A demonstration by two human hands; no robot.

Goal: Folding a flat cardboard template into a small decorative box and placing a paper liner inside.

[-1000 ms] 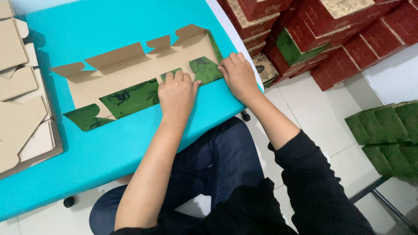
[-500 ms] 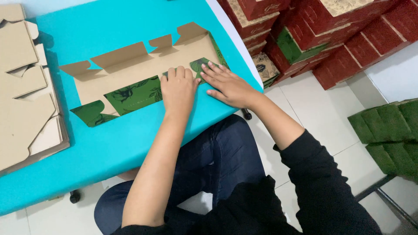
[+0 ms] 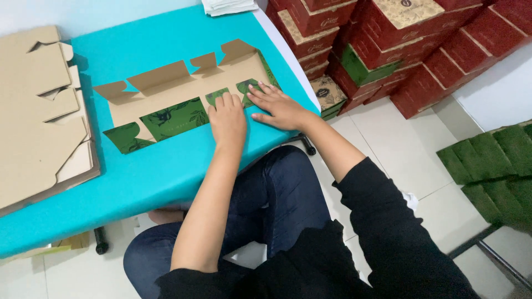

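Note:
A flat die-cut cardboard box blank (image 3: pixel 177 88) lies on the turquoise table (image 3: pixel 166 166), brown side up, with its near flaps folded over to show green leaf print (image 3: pixel 173 117). My left hand (image 3: pixel 227 119) presses flat on the folded green flap near the middle. My right hand (image 3: pixel 277 105) lies palm down beside it, fingers spread on the right green flap. Neither hand grips anything.
A stack of unfolded brown blanks (image 3: pixel 39 116) fills the table's left side. Red and green printed boxes (image 3: pixel 399 44) are piled on the floor to the right. Green boxes (image 3: pixel 493 166) sit at the far right. My legs are under the table's near edge.
My right hand slid left from the blank's right end onto the green flap next to my left hand. The left hand stayed pressed on the fold.

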